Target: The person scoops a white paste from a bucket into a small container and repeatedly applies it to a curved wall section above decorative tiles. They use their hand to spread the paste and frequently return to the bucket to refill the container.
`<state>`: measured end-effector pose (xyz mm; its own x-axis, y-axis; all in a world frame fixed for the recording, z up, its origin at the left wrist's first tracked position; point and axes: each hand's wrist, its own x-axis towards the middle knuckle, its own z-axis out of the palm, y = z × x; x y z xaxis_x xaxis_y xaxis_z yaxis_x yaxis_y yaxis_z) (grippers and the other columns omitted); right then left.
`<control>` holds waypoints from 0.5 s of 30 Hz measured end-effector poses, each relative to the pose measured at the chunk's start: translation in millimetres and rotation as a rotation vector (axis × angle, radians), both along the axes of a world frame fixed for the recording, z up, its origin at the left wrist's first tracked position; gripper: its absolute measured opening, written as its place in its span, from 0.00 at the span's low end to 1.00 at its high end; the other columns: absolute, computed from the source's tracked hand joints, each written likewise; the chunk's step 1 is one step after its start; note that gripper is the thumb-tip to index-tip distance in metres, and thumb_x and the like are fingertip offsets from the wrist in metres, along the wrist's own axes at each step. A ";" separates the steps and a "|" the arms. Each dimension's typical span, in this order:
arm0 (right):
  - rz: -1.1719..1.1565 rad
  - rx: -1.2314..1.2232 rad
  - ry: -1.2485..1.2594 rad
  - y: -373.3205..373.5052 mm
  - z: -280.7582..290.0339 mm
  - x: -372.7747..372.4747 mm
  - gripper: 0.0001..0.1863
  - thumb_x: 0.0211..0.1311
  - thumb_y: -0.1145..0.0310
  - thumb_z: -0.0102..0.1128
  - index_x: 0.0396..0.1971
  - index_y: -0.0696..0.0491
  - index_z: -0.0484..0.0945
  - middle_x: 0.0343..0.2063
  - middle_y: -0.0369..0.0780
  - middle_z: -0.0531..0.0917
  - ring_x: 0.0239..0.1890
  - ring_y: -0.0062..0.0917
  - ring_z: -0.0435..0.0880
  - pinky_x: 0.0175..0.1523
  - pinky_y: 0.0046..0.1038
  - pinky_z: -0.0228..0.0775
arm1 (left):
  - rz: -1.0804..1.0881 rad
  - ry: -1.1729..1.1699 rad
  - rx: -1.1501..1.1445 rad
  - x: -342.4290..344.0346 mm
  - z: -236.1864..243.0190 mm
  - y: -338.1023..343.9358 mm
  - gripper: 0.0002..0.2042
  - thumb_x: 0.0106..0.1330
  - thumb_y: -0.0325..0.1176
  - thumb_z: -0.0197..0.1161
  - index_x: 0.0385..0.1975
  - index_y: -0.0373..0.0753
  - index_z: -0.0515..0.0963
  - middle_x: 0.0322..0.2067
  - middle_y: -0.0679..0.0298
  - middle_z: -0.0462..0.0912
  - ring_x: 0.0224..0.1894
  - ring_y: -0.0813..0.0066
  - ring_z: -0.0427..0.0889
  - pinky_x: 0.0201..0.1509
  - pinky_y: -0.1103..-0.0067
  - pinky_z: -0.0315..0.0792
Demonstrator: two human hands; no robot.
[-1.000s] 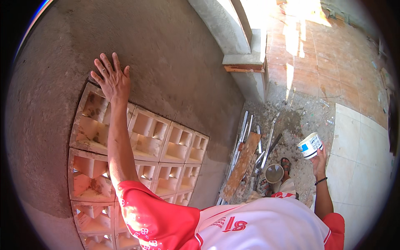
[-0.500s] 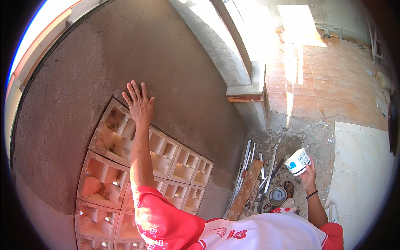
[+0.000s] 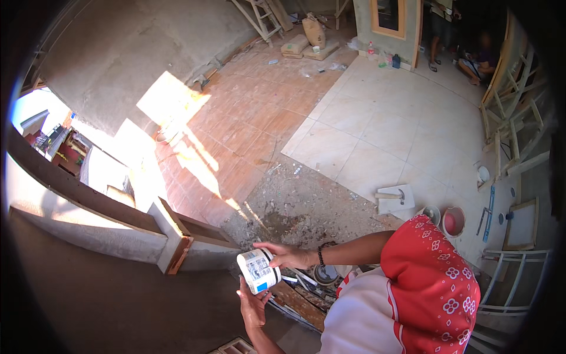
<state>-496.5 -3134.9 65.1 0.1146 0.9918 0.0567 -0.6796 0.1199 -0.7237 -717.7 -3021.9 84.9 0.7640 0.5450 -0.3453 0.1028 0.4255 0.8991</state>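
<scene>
A small white plastic tub (image 3: 257, 270) with printed sides and a blue patch lies tilted between my two hands. My right hand (image 3: 284, 256), a dark bead bracelet at its wrist, grips the tub from the right. From below, my left hand (image 3: 253, 308) closes its fingers around the tub's lower side. Part of its grip is hidden by the tub. Just left of my hands is the wall of damp grey-brown plaster (image 3: 135, 301). A corner of a pale vent block (image 3: 237, 346) shows at the lower edge.
A hammer (image 3: 390, 196) rests on a white tile by two buckets (image 3: 453, 221). Boards and strips (image 3: 300, 304) lie beneath my hands beside rubble (image 3: 295, 200). Sacks (image 3: 314, 32) stand at the back. Two people (image 3: 480, 59) are by the far doorway; wooden frames (image 3: 519, 118) lean at right.
My view has swung right, toward the room. My left hand has come off the plastered wall, where it lay spread, and now holds the tub together with my right hand.
</scene>
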 end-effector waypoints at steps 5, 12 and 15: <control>0.004 0.046 0.039 -8.3 3.3 10.3 0.52 0.50 0.59 0.69 0.72 0.47 0.48 0.60 0.38 0.66 0.61 0.24 0.66 0.61 0.27 0.64 | 0.169 -0.278 -0.085 64.5 23.9 -38.3 0.36 0.65 0.60 0.54 0.66 0.45 0.57 0.59 0.55 0.70 0.53 0.57 0.78 0.40 0.69 0.83; -0.061 -0.184 -0.855 -11.6 -19.5 48.0 0.35 0.57 0.55 0.64 0.61 0.55 0.62 0.52 0.46 0.74 0.51 0.31 0.76 0.53 0.30 0.71 | 0.242 -0.142 -0.020 40.8 -33.9 -1.0 0.34 0.60 0.44 0.58 0.66 0.43 0.56 0.60 0.51 0.68 0.56 0.49 0.74 0.42 0.61 0.78; 0.033 -0.339 -0.914 -8.9 -7.0 71.8 0.24 0.68 0.50 0.49 0.36 0.59 0.79 0.35 0.44 0.83 0.33 0.30 0.83 0.42 0.31 0.74 | 0.318 -0.030 0.020 28.1 -31.8 0.7 0.35 0.57 0.47 0.60 0.64 0.42 0.59 0.55 0.52 0.72 0.51 0.48 0.77 0.40 0.60 0.78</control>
